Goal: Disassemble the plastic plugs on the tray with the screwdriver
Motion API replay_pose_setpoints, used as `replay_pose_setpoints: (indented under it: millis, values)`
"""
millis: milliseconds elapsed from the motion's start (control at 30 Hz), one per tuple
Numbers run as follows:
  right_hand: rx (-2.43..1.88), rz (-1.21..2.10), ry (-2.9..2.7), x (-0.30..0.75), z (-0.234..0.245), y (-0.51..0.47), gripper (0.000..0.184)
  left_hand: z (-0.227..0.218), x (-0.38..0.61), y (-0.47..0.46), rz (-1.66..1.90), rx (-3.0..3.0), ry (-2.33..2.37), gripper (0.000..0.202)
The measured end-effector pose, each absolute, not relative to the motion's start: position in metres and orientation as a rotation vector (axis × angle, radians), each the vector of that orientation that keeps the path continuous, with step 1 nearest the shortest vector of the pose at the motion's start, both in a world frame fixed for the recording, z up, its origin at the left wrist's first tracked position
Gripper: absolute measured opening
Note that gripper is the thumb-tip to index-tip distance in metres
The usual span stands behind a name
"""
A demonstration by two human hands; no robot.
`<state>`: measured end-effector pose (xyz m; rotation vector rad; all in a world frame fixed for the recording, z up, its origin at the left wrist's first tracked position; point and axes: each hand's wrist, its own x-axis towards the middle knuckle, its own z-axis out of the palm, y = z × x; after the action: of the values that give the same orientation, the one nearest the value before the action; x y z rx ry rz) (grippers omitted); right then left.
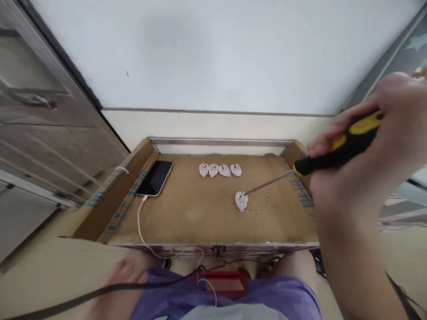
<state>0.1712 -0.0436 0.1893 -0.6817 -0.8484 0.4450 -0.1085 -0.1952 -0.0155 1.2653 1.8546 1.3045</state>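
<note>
My right hand point(376, 142) is closed round the black and yellow handle of a screwdriver point(336, 151). Its metal shaft slants down to the left, and the tip rests on a single white plug point(241, 200) lying on the cardboard-covered work surface point(200, 213). A row of several white plugs point(220, 170) sits further back. My left hand point(122, 278) is low by my lap, blurred, below the front edge of the surface; its fingers are not clear.
A black phone point(155, 178) lies at the back left of the cardboard, with a white cable point(142, 226) running off the front edge. Raised cardboard sides border the surface left and right. A grey cabinet point(40, 124) stands to the left, a white wall behind.
</note>
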Motion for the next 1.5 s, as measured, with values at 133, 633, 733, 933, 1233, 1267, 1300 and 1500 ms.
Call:
replay_pose_setpoints:
  millis: [133, 633, 733, 933, 1233, 1267, 1300, 1500]
  values:
    - [-0.646, 0.436, -0.934, 0.17, 0.187, -0.038, 0.022, 0.01, -0.044, -0.106, 1.073, 1.7, 1.608, 0.047]
    - [-0.679, 0.457, -0.96, 0.162, 0.199, -0.039, 0.026, -0.012, 0.026, -0.012, 0.723, 2.364, 1.221, 0.053]
    - [-0.692, 0.461, -0.965, 0.16, 0.199, -0.039, 0.025, -0.012, 0.026, -0.012, 0.726, 2.35, 1.216, 0.054]
    - [-0.647, 0.517, -0.978, 0.161, 0.191, -0.033, 0.027, -0.012, 0.026, -0.012, 0.73, 2.331, 1.221, 0.053]
    - [-0.639, 0.501, -0.955, 0.166, 0.186, -0.033, 0.028, -0.011, 0.026, -0.014, 0.74, 2.333, 1.219, 0.054]
    - [-0.647, 0.502, -0.961, 0.165, 0.185, -0.033, 0.029, -0.012, 0.026, -0.014, 0.742, 2.332, 1.217, 0.055]
    - [-0.654, 0.505, -0.968, 0.165, 0.185, -0.033, 0.029, -0.012, 0.026, -0.014, 0.742, 2.331, 1.215, 0.055]
    - [-0.66, 0.503, -1.011, 0.162, 0.181, -0.034, 0.032, -0.013, 0.025, -0.014, 0.743, 2.332, 1.201, 0.056]
